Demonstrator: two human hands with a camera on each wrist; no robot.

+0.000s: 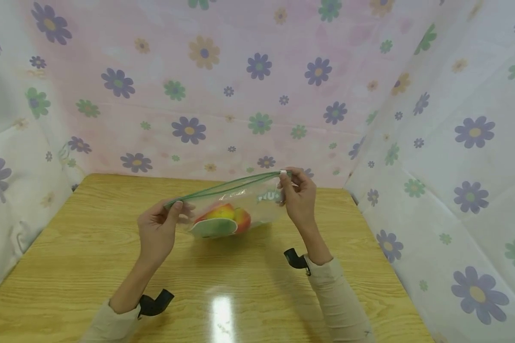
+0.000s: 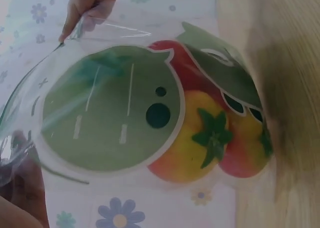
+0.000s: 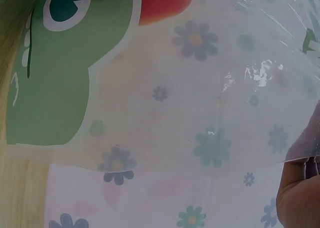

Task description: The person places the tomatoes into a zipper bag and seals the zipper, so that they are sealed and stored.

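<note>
A clear zip bag (image 1: 263,209) with green sealing strips hangs between both hands over the table. Its two green strips part slightly along the middle. My left hand (image 1: 156,233) pinches the left top corner between thumb and fingers. At the right top corner, my right hand (image 1: 301,200) grips the bag by the white slider (image 1: 283,172). Inside, red-and-yellow tomatoes (image 2: 202,138) with green star-shaped tops sit toward the bag's left and bottom. Green cartoon prints (image 2: 110,118) on the plastic partly hide them.
The wood-grain table (image 1: 90,267) extends under the bag and both forearms. Flower-patterned cloth (image 1: 223,95) rises behind it and along both sides. A black camera mount (image 1: 156,302) sits on the left wrist, another black mount (image 1: 295,258) on the right.
</note>
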